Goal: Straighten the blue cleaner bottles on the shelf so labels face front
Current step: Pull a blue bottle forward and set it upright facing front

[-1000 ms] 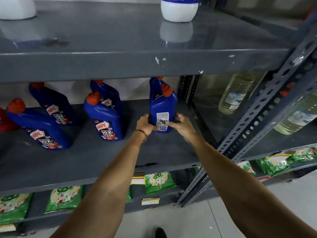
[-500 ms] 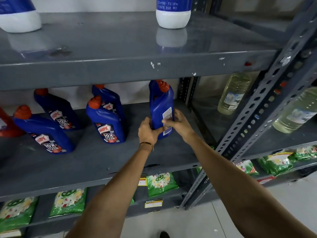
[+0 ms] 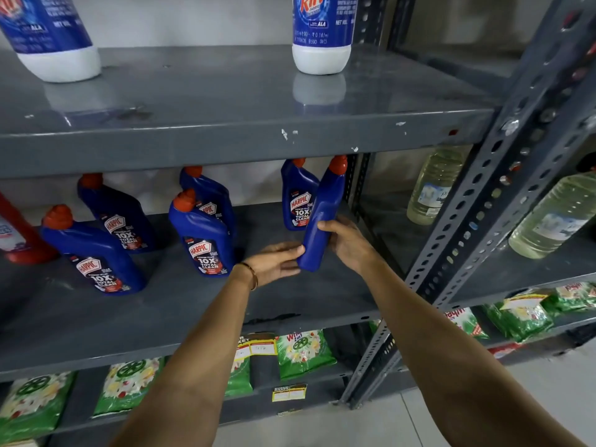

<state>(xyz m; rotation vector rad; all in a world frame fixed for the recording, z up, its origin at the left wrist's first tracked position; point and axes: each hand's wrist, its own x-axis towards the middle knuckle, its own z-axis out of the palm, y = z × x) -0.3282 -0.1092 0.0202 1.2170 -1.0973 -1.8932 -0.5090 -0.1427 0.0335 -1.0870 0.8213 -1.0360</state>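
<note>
Head view: right hand (image 3: pixel 346 243) grip wrapped round blue bottle (image 3: pixel 322 214), which is tilted, plain side forward, at right part of middle shelf (image 3: pixel 306 304). Left hand (image 3: pixel 277 261) grip wide, straight fingers touching bottle's lower edge. Second bottle (image 3: pixel 298 198) just behind, label front.

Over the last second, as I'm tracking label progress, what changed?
The held Harpic bottle turned; its white back label swung rightward out of sight, leaving a blue side frontward. Left hand loosened to straight fingers at its base; right hand still grips. Other Harpic bottles stayed.
</note>
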